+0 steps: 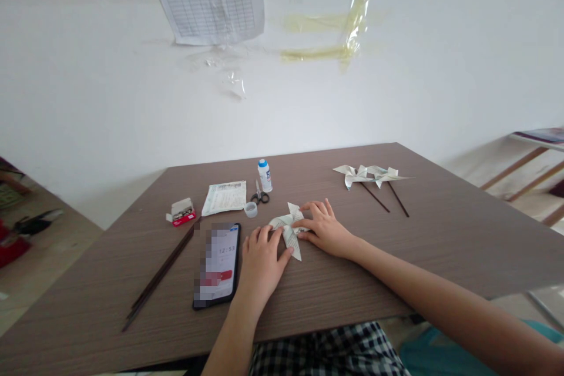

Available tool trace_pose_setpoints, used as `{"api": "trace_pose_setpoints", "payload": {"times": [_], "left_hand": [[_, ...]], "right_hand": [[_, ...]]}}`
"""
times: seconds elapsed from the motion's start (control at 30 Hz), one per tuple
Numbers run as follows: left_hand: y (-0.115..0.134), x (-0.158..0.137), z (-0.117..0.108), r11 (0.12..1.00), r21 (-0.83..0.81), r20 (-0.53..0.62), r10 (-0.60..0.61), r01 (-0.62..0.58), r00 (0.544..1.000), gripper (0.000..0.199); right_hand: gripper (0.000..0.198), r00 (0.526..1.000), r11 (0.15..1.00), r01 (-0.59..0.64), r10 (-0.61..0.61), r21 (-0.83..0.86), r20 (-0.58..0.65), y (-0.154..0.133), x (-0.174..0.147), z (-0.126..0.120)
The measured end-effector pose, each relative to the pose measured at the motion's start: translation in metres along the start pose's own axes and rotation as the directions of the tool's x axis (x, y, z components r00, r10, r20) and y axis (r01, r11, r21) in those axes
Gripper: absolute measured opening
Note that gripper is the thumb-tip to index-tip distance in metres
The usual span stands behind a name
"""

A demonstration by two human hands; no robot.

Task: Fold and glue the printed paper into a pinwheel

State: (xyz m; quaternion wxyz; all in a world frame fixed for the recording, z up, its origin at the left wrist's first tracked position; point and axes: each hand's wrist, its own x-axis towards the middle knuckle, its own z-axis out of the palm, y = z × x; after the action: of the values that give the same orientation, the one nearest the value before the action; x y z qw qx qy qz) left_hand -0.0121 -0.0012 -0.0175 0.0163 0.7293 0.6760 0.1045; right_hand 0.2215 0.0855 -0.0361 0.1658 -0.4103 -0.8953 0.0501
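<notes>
Printed off-white folded-paper pinwheel (289, 230) is flat on the brown wood-grain table (335, 294), btwn both hands, approx. at their fingertips: to the R of the bare L hand (264, 255), to the L of the bare R hand (326, 230). Neither clearly nearer; both touching. L fingers spread apart, index + thumb at the pinwheel's L/near side. R fingers bent over its R blade; pinch vs. press, can't tell. No single long axis, roughly a cross: far blade points to wall, near blade to wearer, tip slightly R; others L/R.
</notes>
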Motion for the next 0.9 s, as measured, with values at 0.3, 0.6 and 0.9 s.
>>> {"api": "trace_pose_setpoints", "payload": {"times": [0.3, 0.6, 0.9], "left_hand": [[0.0005, -0.0002, -0.0004, 1.000, -0.008, 0.010, -0.001, 0.001, 1.000, 0.052], [0.0006, -0.0003, -0.0008, 1.000, -0.011, 0.001, -0.004, 0.004, 1.000, 0.052], [0.0018, -0.0006, -0.0013, 1.000, -0.011, -0.001, -0.013, 0.013, 1.000, 0.052]], "right_hand": [[0.028, 0.999, 0.997, -0.042, 0.042, 0.067, 0.000, 0.0041, 0.0043, 0.0040], [0.030, 0.999, 0.997, -0.041, 0.040, 0.071, 0.013, 0.0035, 0.0036, 0.0022], [0.034, 0.998, 0.993, -0.044, 0.048, 0.113, -0.034, 0.0060, 0.0026, 0.0035]]}}
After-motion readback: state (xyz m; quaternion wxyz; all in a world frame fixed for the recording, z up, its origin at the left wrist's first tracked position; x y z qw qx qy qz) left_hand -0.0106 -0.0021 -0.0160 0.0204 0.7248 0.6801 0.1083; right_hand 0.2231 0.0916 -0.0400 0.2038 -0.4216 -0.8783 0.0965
